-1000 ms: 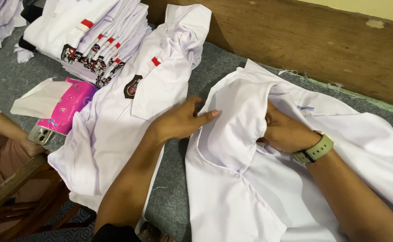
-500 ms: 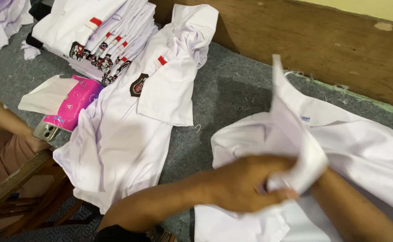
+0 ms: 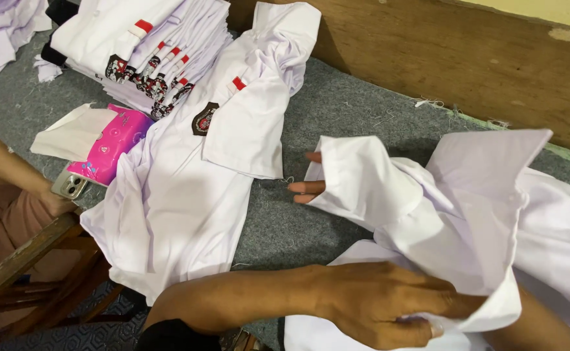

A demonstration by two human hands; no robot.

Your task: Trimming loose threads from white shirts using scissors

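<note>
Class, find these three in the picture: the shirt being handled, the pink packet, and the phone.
shirt point(image 3: 467, 214), head view, on its raised white body.
pink packet point(image 3: 110, 146), head view, middle of its pink face.
phone point(image 3: 70, 185), head view, on its back by the lenses.

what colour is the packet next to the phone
Bright pink packet, beside the phone; clearest in the head view.

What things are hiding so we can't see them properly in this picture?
Head view:
- Right hand: only fingertips poke from the white sleeve, so its grip cannot be told.
- Left hand: the fingers' ends are tucked under the white shirt.
- Phone: half hidden under a pink packet.
- Badge on the flat shirt: too small to make out.
- Shirt stack: cut off by the top edge.
</note>
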